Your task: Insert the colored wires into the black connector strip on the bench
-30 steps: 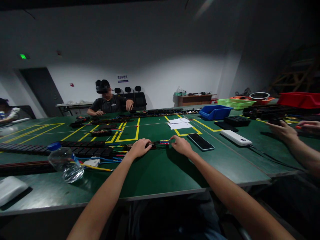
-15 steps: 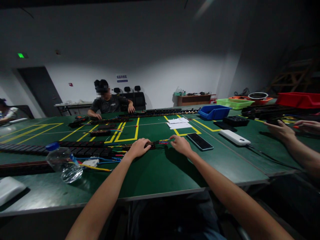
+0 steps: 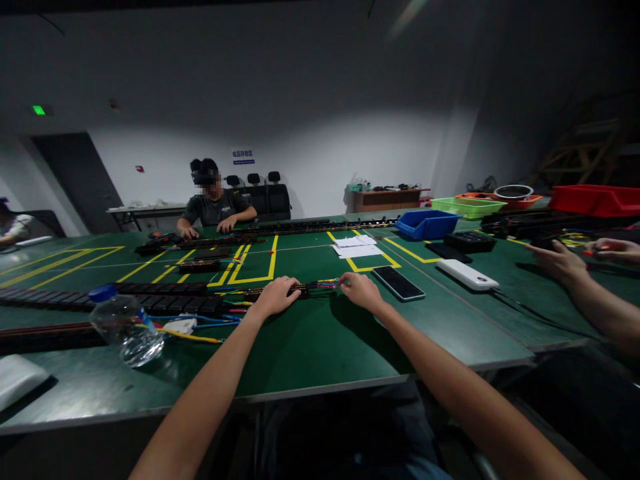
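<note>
My left hand point(image 3: 276, 297) lies over a narrow black strip with wires along it point(image 3: 303, 291), its fingers curled round the top and holding it to the table. Thin coloured wires point(image 3: 326, 285), red, blue and yellow among them, stick out of the strip's right end. At their tips is my right hand point(image 3: 361, 291), thumb and forefinger pinched on the wire ends. The exact wire between the fingertips is too small to tell. A dark-screened phone point(image 3: 399, 283) lies just right of this hand.
Left of me are a plastic bottle point(image 3: 127, 330), long black modules point(image 3: 170, 303) and loose blue and yellow cables point(image 3: 200, 335). White papers point(image 3: 357, 248), a blue bin point(image 3: 427, 225) and a white power bank point(image 3: 467, 275) lie beyond. A co-worker's hands point(image 3: 563, 263) work at right; another person point(image 3: 217, 203) sits opposite.
Both my hands stay almost where they were, the right one still at the wire ends. Across the table, the co-worker's raised hand has come down and inward.
</note>
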A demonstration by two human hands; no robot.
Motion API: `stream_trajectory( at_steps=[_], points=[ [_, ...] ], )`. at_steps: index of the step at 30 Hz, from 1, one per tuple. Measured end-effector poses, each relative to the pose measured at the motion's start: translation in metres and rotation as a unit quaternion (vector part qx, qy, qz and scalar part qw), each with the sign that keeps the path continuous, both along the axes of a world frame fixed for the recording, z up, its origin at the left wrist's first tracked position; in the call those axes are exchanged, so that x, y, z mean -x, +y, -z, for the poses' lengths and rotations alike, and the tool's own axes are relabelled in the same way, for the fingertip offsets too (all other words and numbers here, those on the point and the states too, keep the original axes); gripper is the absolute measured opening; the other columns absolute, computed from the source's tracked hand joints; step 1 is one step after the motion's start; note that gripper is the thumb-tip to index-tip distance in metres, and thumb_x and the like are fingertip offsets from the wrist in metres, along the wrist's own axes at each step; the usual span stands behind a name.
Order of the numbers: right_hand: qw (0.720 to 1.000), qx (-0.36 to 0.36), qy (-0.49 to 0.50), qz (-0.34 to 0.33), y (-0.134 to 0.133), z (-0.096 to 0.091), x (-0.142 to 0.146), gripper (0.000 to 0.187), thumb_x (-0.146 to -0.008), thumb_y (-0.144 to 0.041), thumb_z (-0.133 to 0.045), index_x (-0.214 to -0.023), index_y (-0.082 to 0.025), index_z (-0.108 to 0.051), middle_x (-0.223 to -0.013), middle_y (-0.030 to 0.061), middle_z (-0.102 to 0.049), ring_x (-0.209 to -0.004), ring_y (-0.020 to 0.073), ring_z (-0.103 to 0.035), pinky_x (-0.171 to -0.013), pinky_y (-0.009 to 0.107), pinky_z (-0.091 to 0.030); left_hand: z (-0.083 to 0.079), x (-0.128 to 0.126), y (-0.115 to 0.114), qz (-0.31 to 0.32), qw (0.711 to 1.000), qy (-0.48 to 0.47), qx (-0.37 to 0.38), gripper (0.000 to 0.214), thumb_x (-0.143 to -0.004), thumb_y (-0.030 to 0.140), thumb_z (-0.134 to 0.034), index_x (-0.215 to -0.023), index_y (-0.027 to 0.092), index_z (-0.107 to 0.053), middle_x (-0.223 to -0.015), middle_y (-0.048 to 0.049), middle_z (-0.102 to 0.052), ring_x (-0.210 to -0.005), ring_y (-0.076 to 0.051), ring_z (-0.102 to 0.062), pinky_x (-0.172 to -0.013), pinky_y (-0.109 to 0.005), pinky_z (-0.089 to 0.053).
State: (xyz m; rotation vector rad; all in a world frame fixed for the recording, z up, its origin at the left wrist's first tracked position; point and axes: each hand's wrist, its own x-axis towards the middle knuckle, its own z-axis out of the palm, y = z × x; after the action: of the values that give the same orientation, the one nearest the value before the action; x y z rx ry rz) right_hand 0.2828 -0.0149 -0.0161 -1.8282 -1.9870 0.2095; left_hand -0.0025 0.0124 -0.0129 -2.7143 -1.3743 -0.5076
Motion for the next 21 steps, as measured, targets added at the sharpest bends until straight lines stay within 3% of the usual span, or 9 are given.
stream_trajectory(
  at_steps=[6,13,18,21],
  points=[
    [1.000,0.001,-0.012,-0.022,0.0008,0.0029,-0.0011,0.028,-0.092,-0.027,-0.054,-0.105,-0.027,-0.079,-0.104,0.0062,-0.076,-0.093,0.0227,-0.068,-0.071,0.027,-0.043,0.0000,-0.0001,0.0000,-0.003,1.000,-0.001,0.008,0.032,-0.100,0.043,-0.050,-0.119,0.023,-0.066,-0.116,-0.0082,-0.070,-0.107,-0.026,-0.065,-0.093,-0.038,-0.051],
    [1.000,-0.012,0.017,0.010,0.0037,0.0045,-0.0015,0.043,-0.093,-0.032,-0.056,-0.136,-0.027,-0.060,-0.102,0.0055,-0.075,-0.091,0.0219,-0.068,-0.072,0.028,-0.044,0.0002,0.0002,0.0006,0.000,1.000,-0.004,0.010,0.033,-0.100,0.043,-0.049,-0.119,0.023,-0.066,-0.118,-0.0084,-0.070,-0.109,-0.025,-0.065,-0.095,-0.039,-0.052],
    [0.998,0.038,-0.042,-0.027,0.0031,0.0086,-0.0008,0.042,-0.092,-0.029,-0.057,-0.133,-0.032,-0.065,-0.110,0.0064,-0.075,-0.098,0.0252,-0.069,-0.075,0.030,-0.046,-0.0015,-0.0006,0.0000,-0.003,1.000,-0.002,0.015,0.034,-0.100,0.045,-0.049,-0.120,0.022,-0.066,-0.118,-0.0088,-0.070,-0.109,-0.026,-0.065,-0.092,-0.039,-0.052],
    [0.999,0.029,-0.031,-0.022,0.0018,0.0069,-0.0004,0.044,-0.091,-0.028,-0.056,-0.134,-0.030,-0.063,-0.110,0.0068,-0.075,-0.097,0.0247,-0.069,-0.074,0.029,-0.046,-0.0030,-0.0012,-0.0009,-0.004,1.000,0.000,0.021,0.035,-0.100,0.045,-0.049,-0.120,0.022,-0.066,-0.119,-0.0091,-0.069,-0.108,-0.026,-0.065,-0.093,-0.039,-0.052]
  ],
)
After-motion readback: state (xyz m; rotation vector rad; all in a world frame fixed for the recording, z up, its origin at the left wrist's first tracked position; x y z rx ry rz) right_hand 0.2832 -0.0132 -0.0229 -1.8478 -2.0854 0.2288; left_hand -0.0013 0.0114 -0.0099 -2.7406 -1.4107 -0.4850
